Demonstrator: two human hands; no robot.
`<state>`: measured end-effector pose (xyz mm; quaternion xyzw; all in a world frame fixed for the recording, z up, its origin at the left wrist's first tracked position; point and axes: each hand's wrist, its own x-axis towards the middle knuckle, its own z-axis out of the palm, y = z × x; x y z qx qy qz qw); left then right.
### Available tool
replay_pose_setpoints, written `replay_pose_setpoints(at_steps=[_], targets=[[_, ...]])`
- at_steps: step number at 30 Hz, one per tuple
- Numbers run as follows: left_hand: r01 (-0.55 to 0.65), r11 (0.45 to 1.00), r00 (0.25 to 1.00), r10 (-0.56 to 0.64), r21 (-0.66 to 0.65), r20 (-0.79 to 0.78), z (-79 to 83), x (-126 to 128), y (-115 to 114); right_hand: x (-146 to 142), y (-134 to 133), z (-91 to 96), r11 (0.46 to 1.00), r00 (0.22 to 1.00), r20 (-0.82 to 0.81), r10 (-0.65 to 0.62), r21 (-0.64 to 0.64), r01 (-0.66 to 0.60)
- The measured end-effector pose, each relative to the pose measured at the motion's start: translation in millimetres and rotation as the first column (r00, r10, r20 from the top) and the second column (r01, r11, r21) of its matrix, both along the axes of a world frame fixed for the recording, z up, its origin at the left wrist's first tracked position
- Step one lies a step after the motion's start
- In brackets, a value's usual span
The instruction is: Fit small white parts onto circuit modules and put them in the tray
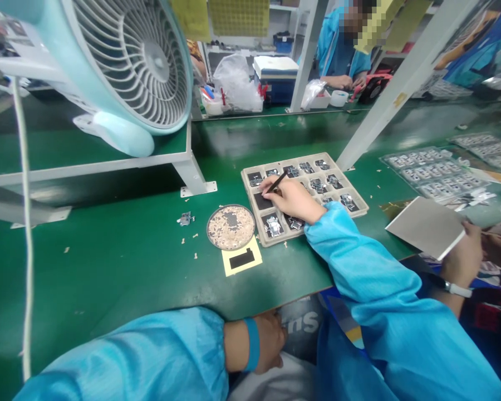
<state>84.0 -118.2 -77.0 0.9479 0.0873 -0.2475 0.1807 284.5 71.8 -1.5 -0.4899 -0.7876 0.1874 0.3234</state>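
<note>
My right hand (pixel 291 199) is closed on a thin black tool (pixel 276 182), its tip pointing into the left cells of a beige compartment tray (pixel 361 210). The tray holds several small metal parts (pixel 273 225) in its cells. My left hand (pixel 268 341) hangs below the table's near edge, against white cloth. Its fingers are curled under, and whatever they hold is hidden. A blue band circles that wrist. A round dish of small tan bits (pixel 231 226) stands just left of the tray, and a yellow card with a black patch (pixel 241 259) lies in front of it.
A pale blue fan (pixel 129 67) stands on a white frame at the back left, and its cord (pixel 25 223) hangs down. Another person's hand (pixel 465 259) at the right holds a grey board (pixel 426 225). Clear trays of parts (pixel 436 172) lie far right. A co-worker sits across the bench.
</note>
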Motion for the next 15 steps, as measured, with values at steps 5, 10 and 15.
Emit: replay_pose_setpoints(at_steps=[5,10,15], targets=[[-0.022,1.0,0.999,0.022,-0.015,-0.031,5.2,3,0,-2,-2,1.8,0.993,0.987,-0.117,-0.109,0.038,0.114],[-0.044,0.999,0.999,0.043,-0.02,-0.023,-0.6,2,-2,-3,-4,8.6,0.985,0.978,-0.153,-0.145,0.075,0.157],[-0.085,0.995,0.996,0.087,-0.054,0.03,-9.1,-1,-3,-2,-3,7.5,0.977,0.967,-0.192,-0.166,0.098,0.187]])
